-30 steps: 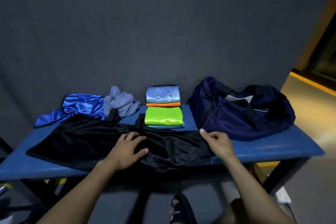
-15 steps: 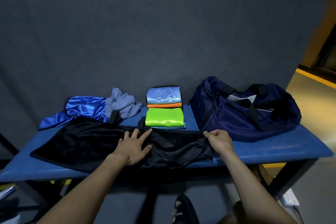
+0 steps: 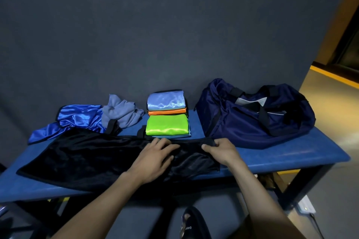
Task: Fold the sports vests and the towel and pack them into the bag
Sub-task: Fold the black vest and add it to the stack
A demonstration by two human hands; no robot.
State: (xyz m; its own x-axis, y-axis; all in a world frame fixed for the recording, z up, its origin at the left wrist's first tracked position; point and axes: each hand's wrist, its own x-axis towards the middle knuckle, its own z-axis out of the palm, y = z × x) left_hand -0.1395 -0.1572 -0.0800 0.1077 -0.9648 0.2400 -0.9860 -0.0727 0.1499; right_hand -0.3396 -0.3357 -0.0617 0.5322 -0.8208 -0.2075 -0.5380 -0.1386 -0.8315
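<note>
A black sports vest (image 3: pixel 83 157) lies spread across the front of the blue table (image 3: pixel 281 155). My left hand (image 3: pixel 153 159) rests flat on its middle with fingers spread. My right hand (image 3: pixel 221 150) pinches the vest's right end, lifted and drawn a little leftward. Behind are a folded green vest (image 3: pixel 167 124) and a stack of a light blue vest (image 3: pixel 166 101) on an orange one (image 3: pixel 167 111). At the back left lie an unfolded royal blue vest (image 3: pixel 75 120) and a crumpled grey towel (image 3: pixel 121 113). The navy bag (image 3: pixel 252 114) stands open at the back right.
A dark grey wall runs directly behind the table. The table's front edge is close to my forearms, and my sandalled foot (image 3: pixel 191 225) shows on the floor below. A white power strip (image 3: pixel 307 205) lies on the floor at the right.
My right hand has closed on the black vest's right end and pulled it leftward, starting a fold. My left hand slid slightly right along the vest's middle.
</note>
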